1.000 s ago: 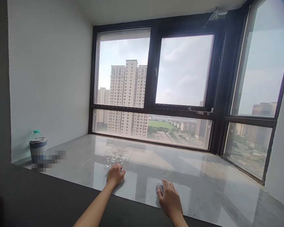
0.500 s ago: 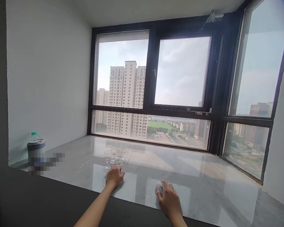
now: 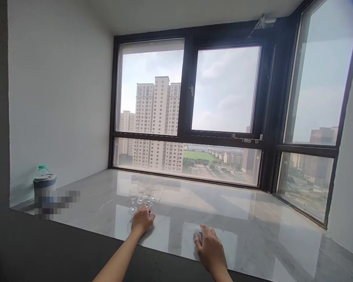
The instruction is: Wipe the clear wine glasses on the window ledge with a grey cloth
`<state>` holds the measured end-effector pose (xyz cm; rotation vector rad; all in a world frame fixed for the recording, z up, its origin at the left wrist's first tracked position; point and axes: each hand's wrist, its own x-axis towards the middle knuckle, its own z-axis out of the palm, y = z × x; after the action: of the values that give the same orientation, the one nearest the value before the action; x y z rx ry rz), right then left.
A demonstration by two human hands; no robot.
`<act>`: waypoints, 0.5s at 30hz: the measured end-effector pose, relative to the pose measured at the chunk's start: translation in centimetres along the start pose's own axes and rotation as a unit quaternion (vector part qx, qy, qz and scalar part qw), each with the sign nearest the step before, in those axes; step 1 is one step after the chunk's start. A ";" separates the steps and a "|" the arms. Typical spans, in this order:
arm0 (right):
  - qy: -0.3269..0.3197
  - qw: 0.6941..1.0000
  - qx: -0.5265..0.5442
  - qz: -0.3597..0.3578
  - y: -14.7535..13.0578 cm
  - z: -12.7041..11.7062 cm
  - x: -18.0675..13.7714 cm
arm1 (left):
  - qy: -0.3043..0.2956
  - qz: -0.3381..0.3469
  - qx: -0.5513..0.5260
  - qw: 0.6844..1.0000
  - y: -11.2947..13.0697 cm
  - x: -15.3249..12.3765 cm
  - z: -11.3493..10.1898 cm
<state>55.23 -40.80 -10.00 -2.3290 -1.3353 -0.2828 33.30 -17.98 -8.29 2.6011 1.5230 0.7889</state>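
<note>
My left hand (image 3: 142, 221) rests curled on the glossy marble sill (image 3: 223, 211), right at the near side of a cluster of several small clear stemmed glasses (image 3: 141, 194). Whether its fingers grip a glass is hidden. My right hand (image 3: 210, 246) lies on the sill to the right, fingers closed over a small pale cloth (image 3: 197, 235) pressed to the surface.
A can with a green-capped bottle behind it (image 3: 44, 182) stands at the far left against the white wall. Dark-framed windows (image 3: 191, 113) run along the back and right. A dark ledge (image 3: 55, 250) borders the sill's near edge.
The view has shifted slightly; both hands stay in nearly the same places on the sill.
</note>
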 end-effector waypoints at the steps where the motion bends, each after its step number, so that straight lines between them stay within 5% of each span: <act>1: 0.000 1.000 -0.001 0.000 0.0 0.0 0.0 | 0.000 0.002 0.000 1.000 0.0 0.0 0.0; 15: -0.002 1.000 -0.019 -0.002 -0.2 0.0 -0.1 | 0.012 0.007 0.008 1.000 -0.4 0.3 0.6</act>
<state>54.99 -40.77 -9.96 -2.3593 -1.3476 -0.3071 33.33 -17.43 -8.79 2.6269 1.5251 0.8161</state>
